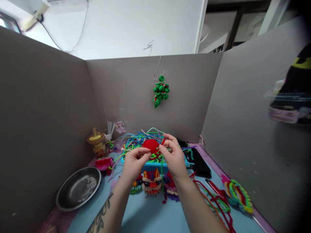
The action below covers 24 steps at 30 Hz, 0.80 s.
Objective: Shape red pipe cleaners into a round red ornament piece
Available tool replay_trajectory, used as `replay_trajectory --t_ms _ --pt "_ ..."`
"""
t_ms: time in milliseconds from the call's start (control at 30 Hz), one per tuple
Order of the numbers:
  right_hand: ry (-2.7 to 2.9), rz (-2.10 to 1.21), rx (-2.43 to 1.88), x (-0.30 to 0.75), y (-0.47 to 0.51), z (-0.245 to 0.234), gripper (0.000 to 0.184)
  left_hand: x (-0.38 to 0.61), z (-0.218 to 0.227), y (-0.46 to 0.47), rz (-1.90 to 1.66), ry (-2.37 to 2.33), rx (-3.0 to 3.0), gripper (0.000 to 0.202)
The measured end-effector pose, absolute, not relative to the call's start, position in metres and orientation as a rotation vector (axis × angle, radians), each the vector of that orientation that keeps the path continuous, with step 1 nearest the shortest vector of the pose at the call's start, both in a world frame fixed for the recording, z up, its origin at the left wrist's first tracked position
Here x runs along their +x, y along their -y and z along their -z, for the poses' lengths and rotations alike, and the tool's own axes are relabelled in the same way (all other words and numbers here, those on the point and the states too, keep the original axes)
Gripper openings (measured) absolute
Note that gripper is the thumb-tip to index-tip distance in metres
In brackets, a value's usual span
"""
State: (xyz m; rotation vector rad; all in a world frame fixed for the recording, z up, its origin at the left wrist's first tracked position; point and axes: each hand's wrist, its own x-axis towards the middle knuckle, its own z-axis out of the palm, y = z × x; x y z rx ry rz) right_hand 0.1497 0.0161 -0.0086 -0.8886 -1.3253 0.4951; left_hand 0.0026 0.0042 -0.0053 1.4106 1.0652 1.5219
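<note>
A rounded red yarn piece (pixel 150 145) is held up between my hands, over a blue tray (pixel 143 166) heaped with multicoloured yarn strands (pixel 132 142). My left hand (pixel 136 161) pinches the piece's lower left edge between thumb and fingers. At its right side, my right hand (pixel 173 157) has its fingers closed on a red strand (pixel 163 141) that meets the piece. Whether a small tool is also in those fingers I cannot make out. Below the tray, a colourful yarn animal face (pixel 152 183) stands between two similar ones, partly covered by my forearms.
A round metal pan (pixel 79 189) with small pale bits lies at left, near a lidded brown cup (pixel 97 144). A black phone-like slab (pixel 199 162) and looped colourful yarn (pixel 239 195) lie at right. Grey partitions (pixel 121 87) enclose the table; a green yarn ornament (pixel 160 92) hangs behind.
</note>
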Motion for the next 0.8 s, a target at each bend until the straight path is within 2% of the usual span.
replay_trajectory --t_ms 233,433,533,700,800 --pt "1.214 -0.665 -0.843 0.153 -0.031 0.017 0.012 0.0 0.005 -0.001 -1.398 -0.987 1.448 0.01" --pt "1.224 -0.978 -0.807 0.15 -0.028 0.013 0.019 -0.009 0.003 -0.004 -1.353 -0.954 1.486 0.01" --pt "1.182 -0.974 -0.803 0.147 -0.03 0.016 0.021 -0.01 0.0 -0.004 -1.366 -0.951 1.55 0.012" --pt "0.984 -0.895 -0.822 0.138 -0.037 0.027 0.021 -0.008 0.0 -0.004 -1.517 -1.051 1.597 0.034" --pt "0.959 -0.826 -0.845 0.132 -0.037 0.03 0.021 -0.003 0.004 -0.002 -1.659 -1.241 1.679 0.029"
